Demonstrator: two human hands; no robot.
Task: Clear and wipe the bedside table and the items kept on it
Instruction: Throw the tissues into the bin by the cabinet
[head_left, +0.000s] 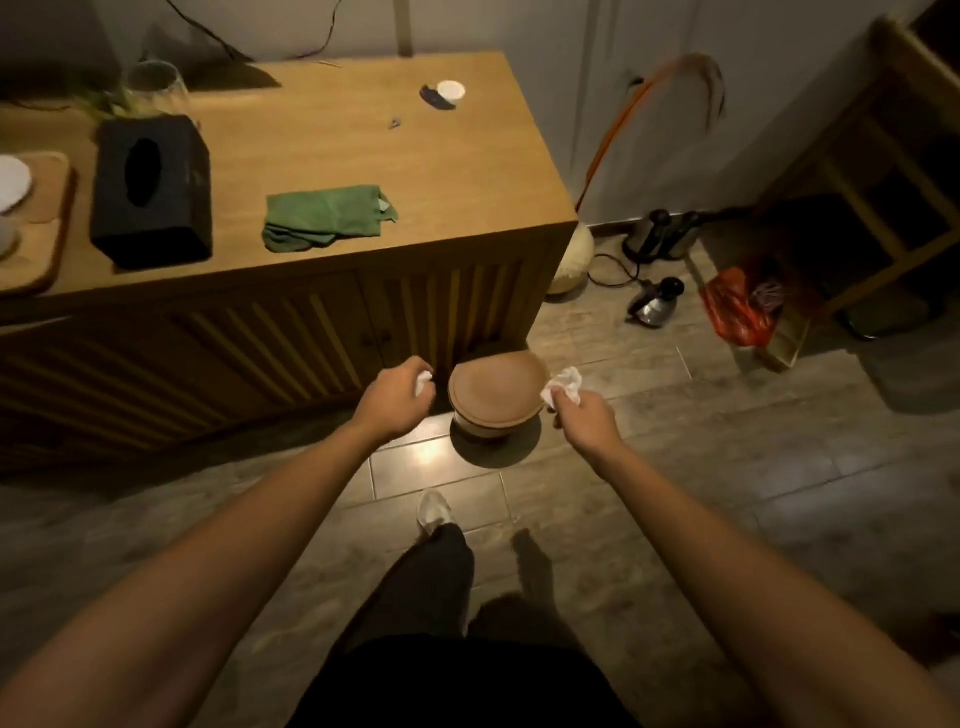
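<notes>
A round brown lidded bin (496, 397) stands on the floor in front of the wooden bedside table (467, 171). My left hand (397, 397) hovers just left of the bin and holds a small white crumpled tissue (425, 379). My right hand (584, 415) is just right of the bin and pinches a larger white crumpled tissue (563, 385). On the tabletop lie a folded green cloth (324, 215), a black tissue box (150, 189), a small white cup (451, 91) and a tiny dark object (395, 123).
A wooden tray (49, 228) with white dishes sits at the table's left end, a glass vase (153, 85) behind the box. Two kettles (657, 236), a cord, an orange bag (737, 306) and a wooden shelf (878, 171) stand at the right. My foot (434, 512) is below the bin.
</notes>
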